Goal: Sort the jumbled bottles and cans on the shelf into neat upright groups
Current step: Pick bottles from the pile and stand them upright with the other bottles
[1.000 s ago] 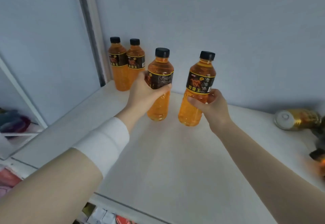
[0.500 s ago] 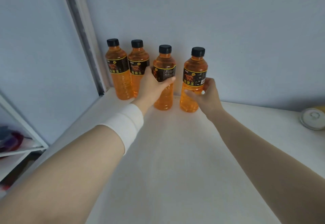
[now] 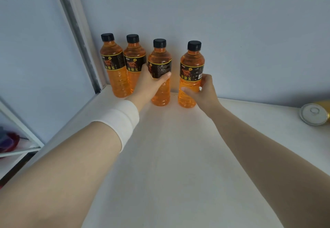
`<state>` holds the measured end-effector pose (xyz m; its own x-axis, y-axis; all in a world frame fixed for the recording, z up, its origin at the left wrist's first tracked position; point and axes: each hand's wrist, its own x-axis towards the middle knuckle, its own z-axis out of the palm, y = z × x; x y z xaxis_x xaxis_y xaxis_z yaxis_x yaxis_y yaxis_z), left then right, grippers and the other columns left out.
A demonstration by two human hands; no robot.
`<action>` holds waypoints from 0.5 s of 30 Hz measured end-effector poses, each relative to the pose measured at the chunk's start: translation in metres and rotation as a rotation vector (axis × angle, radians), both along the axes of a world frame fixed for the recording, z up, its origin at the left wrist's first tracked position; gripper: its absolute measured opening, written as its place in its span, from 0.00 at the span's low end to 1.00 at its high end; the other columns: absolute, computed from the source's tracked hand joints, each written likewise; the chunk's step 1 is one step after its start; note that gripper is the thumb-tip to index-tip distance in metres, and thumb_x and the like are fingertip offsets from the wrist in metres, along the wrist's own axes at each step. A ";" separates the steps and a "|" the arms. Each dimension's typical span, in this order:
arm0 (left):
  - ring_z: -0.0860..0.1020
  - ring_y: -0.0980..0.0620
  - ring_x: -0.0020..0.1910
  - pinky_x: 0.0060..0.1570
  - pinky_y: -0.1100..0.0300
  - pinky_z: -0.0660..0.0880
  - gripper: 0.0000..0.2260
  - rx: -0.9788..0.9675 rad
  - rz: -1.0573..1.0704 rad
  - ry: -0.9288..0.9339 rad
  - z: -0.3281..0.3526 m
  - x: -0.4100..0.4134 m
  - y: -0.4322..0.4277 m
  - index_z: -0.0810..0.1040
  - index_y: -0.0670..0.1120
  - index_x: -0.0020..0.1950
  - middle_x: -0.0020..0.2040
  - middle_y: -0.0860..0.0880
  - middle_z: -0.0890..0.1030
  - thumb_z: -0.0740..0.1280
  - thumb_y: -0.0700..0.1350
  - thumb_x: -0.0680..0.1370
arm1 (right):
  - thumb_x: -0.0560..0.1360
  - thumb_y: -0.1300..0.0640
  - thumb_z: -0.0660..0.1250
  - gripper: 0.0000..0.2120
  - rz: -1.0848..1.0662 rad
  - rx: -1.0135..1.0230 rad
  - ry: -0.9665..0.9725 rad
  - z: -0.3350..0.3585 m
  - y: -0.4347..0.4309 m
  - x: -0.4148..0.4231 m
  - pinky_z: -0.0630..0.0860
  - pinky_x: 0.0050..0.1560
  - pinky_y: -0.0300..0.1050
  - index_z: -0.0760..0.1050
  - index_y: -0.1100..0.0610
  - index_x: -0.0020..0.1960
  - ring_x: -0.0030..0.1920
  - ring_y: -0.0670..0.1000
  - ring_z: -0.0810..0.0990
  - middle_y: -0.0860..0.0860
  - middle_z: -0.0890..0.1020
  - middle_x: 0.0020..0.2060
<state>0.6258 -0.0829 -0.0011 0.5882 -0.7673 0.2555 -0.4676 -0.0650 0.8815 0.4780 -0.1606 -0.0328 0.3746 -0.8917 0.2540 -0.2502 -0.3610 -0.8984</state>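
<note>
Head view: each hand (image 3: 150,83) (image 3: 203,91) grasps an upright orange bottle (image 3: 161,77) (image 3: 192,77) (black caps).

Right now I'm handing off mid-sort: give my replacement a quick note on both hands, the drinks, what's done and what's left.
Left hand: wrapped around the third orange bottle, which stands on the shelf.
Right hand: gripping the fourth orange bottle, also standing.
Done: all four bottles upright along the back wall; the two corner bottles sit close together.
Left: close the gap beside the fourth bottle, release, then stand up the gold can lying on its side at the right edge.
</note>
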 end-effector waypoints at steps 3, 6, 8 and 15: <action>0.71 0.48 0.67 0.62 0.59 0.67 0.28 0.020 -0.011 -0.019 -0.002 -0.005 0.008 0.65 0.45 0.71 0.68 0.46 0.73 0.69 0.50 0.74 | 0.70 0.51 0.72 0.35 0.015 -0.027 0.029 -0.001 0.004 -0.004 0.67 0.56 0.39 0.58 0.60 0.70 0.62 0.49 0.71 0.54 0.71 0.66; 0.70 0.48 0.68 0.65 0.55 0.67 0.26 0.012 0.024 -0.071 -0.008 -0.017 0.031 0.65 0.45 0.71 0.69 0.47 0.72 0.68 0.49 0.75 | 0.72 0.44 0.66 0.40 -0.008 -0.088 0.156 -0.003 0.016 -0.017 0.62 0.68 0.46 0.51 0.59 0.75 0.73 0.53 0.62 0.54 0.61 0.74; 0.69 0.47 0.69 0.66 0.55 0.65 0.26 0.067 0.054 -0.160 -0.015 -0.029 0.053 0.63 0.46 0.72 0.70 0.47 0.71 0.66 0.49 0.76 | 0.75 0.43 0.61 0.39 -0.075 -0.183 0.346 -0.003 0.029 -0.035 0.57 0.72 0.50 0.47 0.60 0.76 0.75 0.55 0.57 0.55 0.58 0.75; 0.56 0.42 0.75 0.72 0.45 0.55 0.31 0.472 -0.052 -0.729 -0.013 -0.085 0.120 0.53 0.44 0.76 0.77 0.43 0.57 0.61 0.54 0.78 | 0.79 0.43 0.51 0.33 -0.098 -0.471 1.084 0.001 0.097 -0.119 0.44 0.75 0.55 0.45 0.60 0.76 0.76 0.56 0.44 0.55 0.50 0.76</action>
